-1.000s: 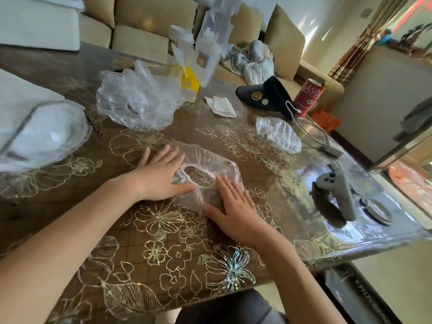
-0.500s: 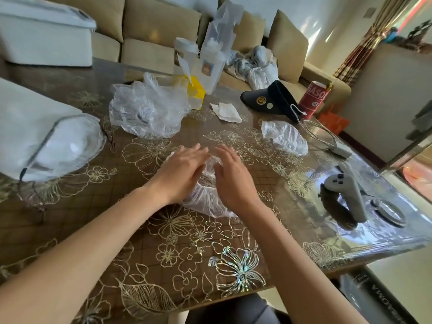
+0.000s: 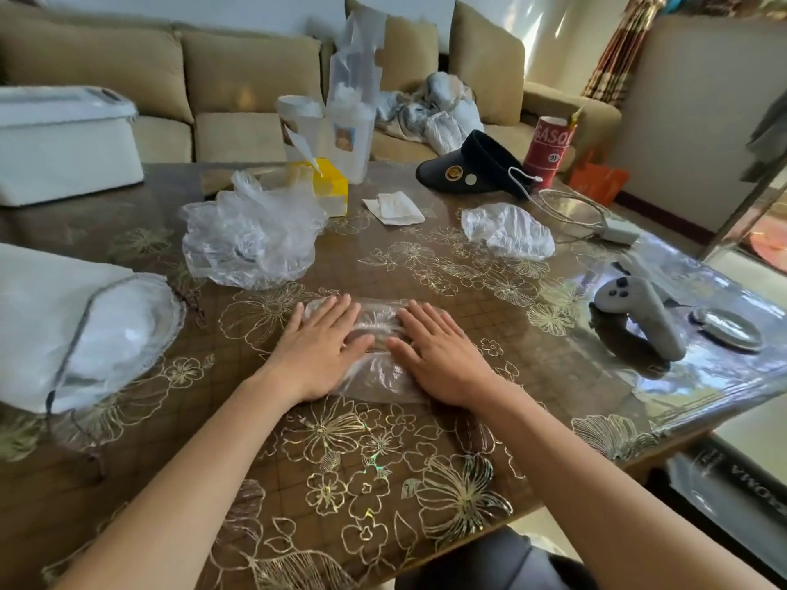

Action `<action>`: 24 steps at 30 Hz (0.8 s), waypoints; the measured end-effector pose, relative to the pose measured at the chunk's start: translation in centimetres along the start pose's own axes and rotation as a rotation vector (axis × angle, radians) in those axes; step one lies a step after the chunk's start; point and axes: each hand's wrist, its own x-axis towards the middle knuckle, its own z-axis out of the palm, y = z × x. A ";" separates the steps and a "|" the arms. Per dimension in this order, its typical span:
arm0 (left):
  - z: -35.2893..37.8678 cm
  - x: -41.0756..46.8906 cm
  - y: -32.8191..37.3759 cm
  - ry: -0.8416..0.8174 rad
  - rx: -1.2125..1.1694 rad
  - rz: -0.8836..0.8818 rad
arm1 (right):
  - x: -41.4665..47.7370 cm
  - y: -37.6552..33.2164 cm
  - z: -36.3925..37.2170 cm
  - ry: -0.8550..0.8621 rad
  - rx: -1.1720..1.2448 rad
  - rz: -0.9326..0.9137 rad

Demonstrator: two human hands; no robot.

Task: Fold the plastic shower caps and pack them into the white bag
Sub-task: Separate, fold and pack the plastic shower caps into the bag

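A clear plastic shower cap (image 3: 378, 330) lies flattened on the table in front of me. My left hand (image 3: 321, 349) presses flat on its left part and my right hand (image 3: 440, 355) on its right part, fingers spread, palms down. A heap of crumpled clear caps (image 3: 251, 238) sits behind my left hand. One more crumpled cap (image 3: 509, 232) lies at the right rear. The white bag (image 3: 64, 321) lies at the left edge, its mouth open toward me, with clear plastic showing inside.
The table (image 3: 362, 483) has a glossy floral cover. On it are a grey controller (image 3: 639, 315), a black visor cap (image 3: 472, 168), a red can (image 3: 549, 149), a yellow box (image 3: 330, 187), a folded white tissue (image 3: 394, 206), a cable with a charger (image 3: 613, 229) and a white box (image 3: 64, 142).
My hands came together over the cap, folding it over, then spread apart and now press it flat. The view has tilted up.
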 end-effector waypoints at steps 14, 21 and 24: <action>-3.2 -2.1 -1.3 0.292 -0.785 -0.003 | -3.6 -1.6 -2.6 0.010 0.179 -0.084; -4.0 -2.7 -1.2 -0.054 -0.647 0.053 | -3.2 -0.2 -3.5 0.157 0.623 0.122; -3.6 -2.4 -1.2 0.056 -0.500 0.057 | -2.8 0.0 -3.7 0.181 0.709 0.149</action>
